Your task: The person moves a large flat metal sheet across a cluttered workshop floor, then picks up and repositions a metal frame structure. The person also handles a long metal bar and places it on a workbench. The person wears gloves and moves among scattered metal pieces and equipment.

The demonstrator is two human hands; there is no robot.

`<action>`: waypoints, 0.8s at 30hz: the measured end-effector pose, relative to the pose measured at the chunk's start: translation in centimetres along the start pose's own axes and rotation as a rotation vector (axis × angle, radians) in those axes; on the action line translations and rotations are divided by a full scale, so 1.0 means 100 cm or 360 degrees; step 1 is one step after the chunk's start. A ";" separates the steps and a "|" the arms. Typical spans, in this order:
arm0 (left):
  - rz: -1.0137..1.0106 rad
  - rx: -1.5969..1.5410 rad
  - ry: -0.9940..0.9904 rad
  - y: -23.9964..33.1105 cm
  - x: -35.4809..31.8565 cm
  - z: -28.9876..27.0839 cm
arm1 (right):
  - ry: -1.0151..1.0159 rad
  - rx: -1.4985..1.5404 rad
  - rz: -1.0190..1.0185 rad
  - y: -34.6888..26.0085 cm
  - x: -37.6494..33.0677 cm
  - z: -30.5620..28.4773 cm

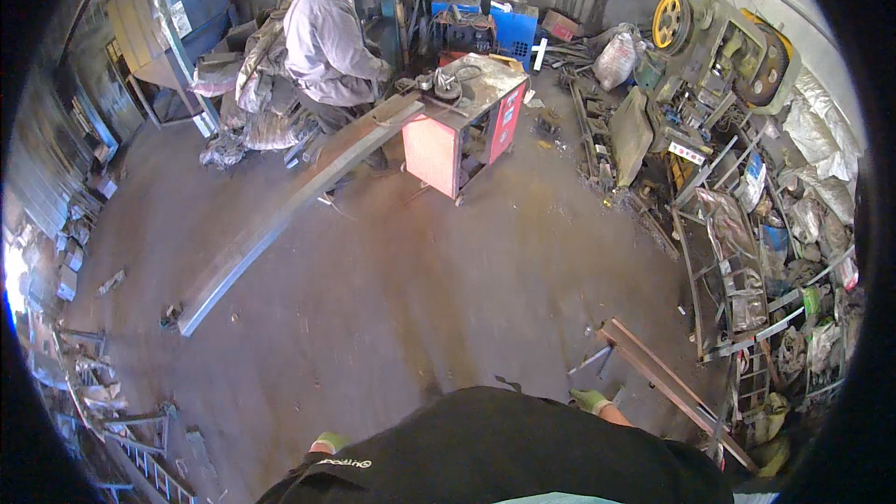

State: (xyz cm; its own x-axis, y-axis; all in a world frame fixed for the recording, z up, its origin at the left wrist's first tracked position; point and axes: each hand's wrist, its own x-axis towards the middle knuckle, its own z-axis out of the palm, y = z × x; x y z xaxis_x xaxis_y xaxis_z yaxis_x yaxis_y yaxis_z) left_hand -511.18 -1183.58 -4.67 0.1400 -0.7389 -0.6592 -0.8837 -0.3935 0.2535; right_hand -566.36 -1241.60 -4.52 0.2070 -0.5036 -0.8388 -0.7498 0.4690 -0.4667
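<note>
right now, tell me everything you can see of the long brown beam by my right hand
The long brown beam is straight, looks like rusty metal, and has a lengthwise line along its face. It slants from ahead of your right hand toward the picture's lower right. The gloved hand is apart from it. Thin grey bars sit by its far end; whether they support it is unclear.

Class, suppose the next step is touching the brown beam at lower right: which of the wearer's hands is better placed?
Probably the right hand: it is nearer the brown beam, on the same side of the dark-clothed torso; the left hand is on the opposite side, farther off.
</note>
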 end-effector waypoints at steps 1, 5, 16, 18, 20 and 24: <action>-0.0055 -0.0008 0.0046 -0.014 0.020 -0.011 | -0.0065 0.0125 -0.0011 -0.009 0.002 0.003; -0.0801 -0.1049 0.0177 -0.048 0.101 -0.081 | -0.0172 0.0548 0.0098 -0.024 0.019 0.018; -0.0243 -0.0376 0.0034 -0.077 0.197 -0.170 | 0.0012 -0.0440 -0.0252 -0.022 0.079 0.015; -0.0340 -0.0482 -0.0030 -0.082 0.200 -0.190 | 0.0117 -0.0948 -0.0273 -0.023 0.122 0.015; -0.0428 -0.0530 -0.0066 -0.084 0.200 -0.222 | -0.0128 -0.0545 -0.0219 -0.048 0.153 0.014; -0.0639 -0.0646 -0.0064 -0.088 0.208 -0.287 | -0.0243 -0.0540 -0.0077 -0.161 0.186 -0.001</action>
State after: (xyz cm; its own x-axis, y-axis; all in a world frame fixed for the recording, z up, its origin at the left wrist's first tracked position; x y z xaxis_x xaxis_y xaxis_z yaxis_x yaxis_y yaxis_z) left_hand -487.68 -1211.17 -0.26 0.4054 -0.4697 -0.7843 -0.5210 -0.8236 0.2239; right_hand -550.52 -1258.60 -12.58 0.3194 -0.3935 -0.8620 -0.8972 0.1673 -0.4088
